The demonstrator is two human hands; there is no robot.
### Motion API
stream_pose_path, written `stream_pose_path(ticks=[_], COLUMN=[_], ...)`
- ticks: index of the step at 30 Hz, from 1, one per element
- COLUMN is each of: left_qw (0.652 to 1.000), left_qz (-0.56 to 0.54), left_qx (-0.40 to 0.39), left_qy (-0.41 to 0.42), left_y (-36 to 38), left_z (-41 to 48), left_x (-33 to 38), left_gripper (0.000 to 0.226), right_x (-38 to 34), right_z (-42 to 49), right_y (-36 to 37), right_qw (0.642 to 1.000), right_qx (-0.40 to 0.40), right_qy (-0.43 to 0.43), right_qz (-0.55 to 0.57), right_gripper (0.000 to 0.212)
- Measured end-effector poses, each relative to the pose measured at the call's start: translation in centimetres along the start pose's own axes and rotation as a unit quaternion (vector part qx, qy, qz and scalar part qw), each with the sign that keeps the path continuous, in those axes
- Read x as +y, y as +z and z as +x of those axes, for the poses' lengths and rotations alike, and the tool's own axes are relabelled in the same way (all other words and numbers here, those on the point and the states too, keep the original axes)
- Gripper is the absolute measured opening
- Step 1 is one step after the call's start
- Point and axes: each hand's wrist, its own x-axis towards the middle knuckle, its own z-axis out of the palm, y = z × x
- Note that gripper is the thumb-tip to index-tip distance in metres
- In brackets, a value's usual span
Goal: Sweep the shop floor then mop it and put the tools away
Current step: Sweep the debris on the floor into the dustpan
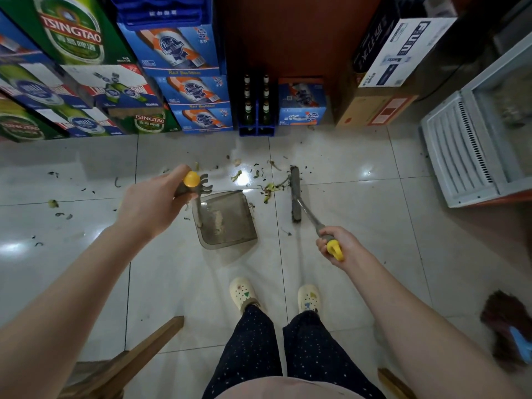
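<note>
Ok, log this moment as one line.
phase: sweeping | left hand: grips dustpan handle | right hand: grips broom handle | dustpan: on floor | scraps: between dustpan and broom

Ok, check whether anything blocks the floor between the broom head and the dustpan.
No obstacle visible: only yellow-green leaf scraps, the litter itself, lie between the long grey broom head and the translucent grey plastic dustpan.

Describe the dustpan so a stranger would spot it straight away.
From the stacked beer cartons along the wall, drop to the glossy tiled floor. The dustpan sits ahead of the person's cream clogs. It is a smoky, see-through square tray, unlike the narrow grey broom head beside it.
</note>
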Motion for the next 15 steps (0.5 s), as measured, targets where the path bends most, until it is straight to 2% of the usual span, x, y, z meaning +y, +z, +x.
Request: stream_pose_path(ticks=[6, 15], left_qw=[1.0, 0.999], left_qz=[-0.005, -0.029], left_qx=[-0.015, -0.031], left_qy=[0.015, 0.007], left_y=[0.9, 1.1], left_z=[0.6, 0.7], left_x=[1.1, 0.2], left_gripper=[0.027, 0.029], right_x=[1.4, 4.0], right_z=[-0.1, 0.4], right_y=[-0.8, 3.3], right_qw=[0.999, 0.998], right_qx=[0.038, -0.02], right_qy=[0.01, 0.03], right_qz=[-0.001, 0.055], right_gripper=[0.013, 0.007])
